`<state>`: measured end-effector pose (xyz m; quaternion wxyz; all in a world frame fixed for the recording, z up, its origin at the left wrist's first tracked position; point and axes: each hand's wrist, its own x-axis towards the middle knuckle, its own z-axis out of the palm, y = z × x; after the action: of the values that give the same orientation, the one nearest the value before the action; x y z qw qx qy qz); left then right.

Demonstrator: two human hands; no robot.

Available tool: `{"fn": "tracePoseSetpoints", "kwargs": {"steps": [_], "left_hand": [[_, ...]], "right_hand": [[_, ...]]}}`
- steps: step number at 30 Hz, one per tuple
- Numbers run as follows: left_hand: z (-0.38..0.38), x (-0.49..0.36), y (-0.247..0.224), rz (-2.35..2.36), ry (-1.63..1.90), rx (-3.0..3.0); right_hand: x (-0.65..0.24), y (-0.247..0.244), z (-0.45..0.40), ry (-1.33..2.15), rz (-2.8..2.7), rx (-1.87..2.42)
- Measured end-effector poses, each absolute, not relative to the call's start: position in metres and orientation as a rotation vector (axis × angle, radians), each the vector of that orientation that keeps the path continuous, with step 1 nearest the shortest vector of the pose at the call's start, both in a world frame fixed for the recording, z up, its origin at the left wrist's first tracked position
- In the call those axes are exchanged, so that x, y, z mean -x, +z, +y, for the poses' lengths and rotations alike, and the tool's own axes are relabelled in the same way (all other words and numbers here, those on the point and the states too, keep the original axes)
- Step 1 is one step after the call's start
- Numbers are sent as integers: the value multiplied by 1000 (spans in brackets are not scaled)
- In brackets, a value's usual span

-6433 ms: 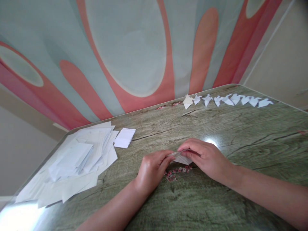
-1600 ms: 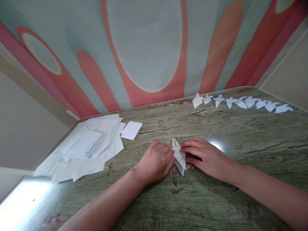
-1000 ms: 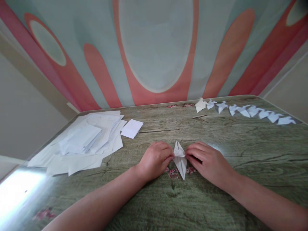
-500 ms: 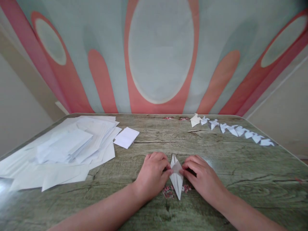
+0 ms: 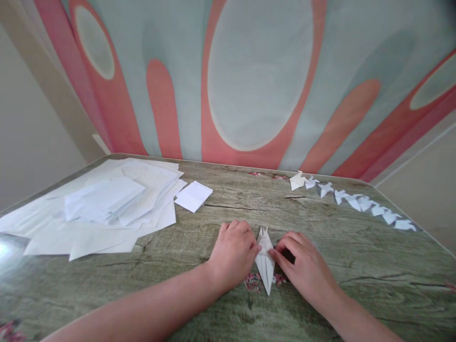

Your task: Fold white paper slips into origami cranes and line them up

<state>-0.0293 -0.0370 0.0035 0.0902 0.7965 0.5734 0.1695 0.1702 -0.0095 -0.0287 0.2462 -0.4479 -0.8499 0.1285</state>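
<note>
A piece of white origami paper (image 5: 265,266), folded into a narrow diamond, lies on the wooden table in front of me. Its far end splits into two thin points, and its near end tapers to one tip. My left hand (image 5: 234,249) is closed at the paper's left edge, thumb pressed on it and the other fingers curled. From the opposite side, my right hand (image 5: 302,261) pinches the right edge between thumb and forefinger. The fingertips partly cover both edges of the paper.
A large pile of white paper sheets (image 5: 107,199) spreads over the table's left side. Beside it sits a small stack of paper squares (image 5: 194,196). Several folded paper birds (image 5: 352,201) stand in a slanting row at the back right. Behind the table is a patterned wall covering (image 5: 260,71).
The view has tilted and shifted a little. The flap that stood across the paper's middle now lies flatter, and two points show at the far end. Both hands remain at its edges.
</note>
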Motion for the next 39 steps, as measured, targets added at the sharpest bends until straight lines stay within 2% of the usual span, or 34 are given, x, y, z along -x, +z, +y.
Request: {"fn": "tracePoseSetpoints", "kwargs": {"steps": [16, 23, 27, 39], "left_hand": [[-38, 27, 2, 1769, 437, -2444], [-53, 23, 3, 1298, 269, -2932], [-67, 15, -12, 1377, 186, -3038], [-83, 20, -3, 1359, 33, -2854]], "right_hand": [[-172, -29, -11, 311, -2349, 1144], [-171, -26, -15, 260, -2430, 841], [-176, -30, -15, 216, -2491, 797], [-174, -21, -31, 101, -2820, 754]]}}
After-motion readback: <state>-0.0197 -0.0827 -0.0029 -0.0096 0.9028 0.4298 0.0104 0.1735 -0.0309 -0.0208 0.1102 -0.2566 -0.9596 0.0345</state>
